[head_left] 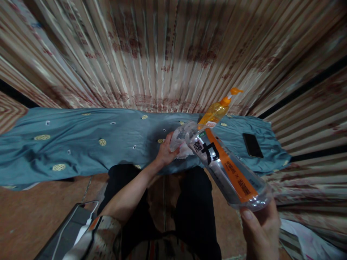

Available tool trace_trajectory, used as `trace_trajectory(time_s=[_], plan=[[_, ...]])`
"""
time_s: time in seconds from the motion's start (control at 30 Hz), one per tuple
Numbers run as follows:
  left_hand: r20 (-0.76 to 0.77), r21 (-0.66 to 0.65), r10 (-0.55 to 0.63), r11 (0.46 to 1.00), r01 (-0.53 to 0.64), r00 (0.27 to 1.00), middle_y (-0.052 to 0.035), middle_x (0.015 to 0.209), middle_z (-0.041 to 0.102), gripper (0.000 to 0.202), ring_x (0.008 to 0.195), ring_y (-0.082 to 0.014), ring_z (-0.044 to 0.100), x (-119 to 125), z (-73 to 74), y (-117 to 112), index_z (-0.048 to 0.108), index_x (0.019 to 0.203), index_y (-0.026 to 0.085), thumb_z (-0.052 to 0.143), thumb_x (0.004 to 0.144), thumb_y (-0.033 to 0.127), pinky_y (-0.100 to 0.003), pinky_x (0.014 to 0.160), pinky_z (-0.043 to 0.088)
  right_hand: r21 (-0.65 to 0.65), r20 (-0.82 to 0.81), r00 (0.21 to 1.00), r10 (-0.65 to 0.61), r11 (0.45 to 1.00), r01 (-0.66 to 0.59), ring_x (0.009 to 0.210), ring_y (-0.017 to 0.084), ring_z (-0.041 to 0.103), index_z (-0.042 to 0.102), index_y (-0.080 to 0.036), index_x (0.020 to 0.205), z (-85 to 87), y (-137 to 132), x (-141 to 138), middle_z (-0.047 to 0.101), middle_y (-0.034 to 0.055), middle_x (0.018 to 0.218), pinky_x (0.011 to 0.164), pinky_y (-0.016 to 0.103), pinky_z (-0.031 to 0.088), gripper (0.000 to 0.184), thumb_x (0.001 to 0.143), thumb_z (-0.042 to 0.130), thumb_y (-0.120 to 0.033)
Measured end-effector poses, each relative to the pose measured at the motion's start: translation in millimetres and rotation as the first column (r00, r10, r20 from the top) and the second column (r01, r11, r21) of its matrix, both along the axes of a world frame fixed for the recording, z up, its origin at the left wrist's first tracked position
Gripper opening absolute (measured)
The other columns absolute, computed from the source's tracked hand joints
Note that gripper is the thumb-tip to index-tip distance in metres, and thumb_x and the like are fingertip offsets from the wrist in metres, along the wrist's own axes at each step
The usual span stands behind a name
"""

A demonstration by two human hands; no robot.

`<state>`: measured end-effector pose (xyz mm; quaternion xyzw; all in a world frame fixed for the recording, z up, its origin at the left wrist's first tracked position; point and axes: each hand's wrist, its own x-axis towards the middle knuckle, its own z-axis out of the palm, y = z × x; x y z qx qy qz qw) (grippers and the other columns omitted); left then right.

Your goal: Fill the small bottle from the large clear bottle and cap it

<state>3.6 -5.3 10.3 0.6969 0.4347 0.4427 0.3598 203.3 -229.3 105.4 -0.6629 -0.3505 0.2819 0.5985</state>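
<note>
A large clear plastic bottle (217, 166) with an orange and black label slants across the front of me. My right hand (261, 229) is closed around its base. At the other end, my left hand (166, 151) grips a clear, rounded plastic piece (179, 136) that looks like the bottle's top part. Whether this piece is joined to the body or cut apart from it, I cannot tell. Just below it, partly hidden, lies a crumpled whitish-pink piece (185, 151) like tissue. Behind the bottle's upper end stands an orange pump bottle (215, 112) of yellow liquid.
A blue-green cloth (81, 141) with yellow patterns covers the long narrow surface before me. On its right part lies a black phone (252, 145). Pleated curtains (162, 54) hang close behind. A dark box (63, 231) with a white cable is at lower left.
</note>
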Motion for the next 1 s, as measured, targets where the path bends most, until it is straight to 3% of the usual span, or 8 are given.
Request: trace_trajectory(time_s=[0.43, 1.0], plan=[[0.008, 0.024, 0.007, 1.000, -0.007, 1.000, -0.0071, 0.121, 0.066, 0.061, 0.100, -0.0209, 0.067, 0.0, -3.0, 0.8, 0.043, 0.134, 0.023, 0.069, 0.079, 0.030, -0.037, 0.091, 0.057, 0.005, 0.038, 0.999, 0.007, 1.000, -0.007, 0.128, 0.037, 0.049, 0.046, -0.022, 0.144, -5.3, -1.3, 5.6, 0.055, 0.0130, 0.139, 0.115, 0.059, 0.026, 0.082, 0.072, 0.077, -0.046], [0.018, 0.022, -0.001, 1.000, 0.001, 1.000, -0.0082, 0.120, 0.065, 0.062, 0.105, -0.0230, 0.067, 0.2, -2.2, 1.5, 0.044, 0.133, 0.020, 0.069, 0.078, 0.032, -0.037, 0.094, 0.055, -0.009, 0.008, 0.998, -0.059, 0.998, 0.059, 0.130, 0.041, 0.048, 0.047, -0.024, 0.143, 6.9, 3.5, -7.2, 0.055, 0.0128, 0.138, 0.114, 0.064, 0.023, 0.087, 0.066, 0.080, -0.048]])
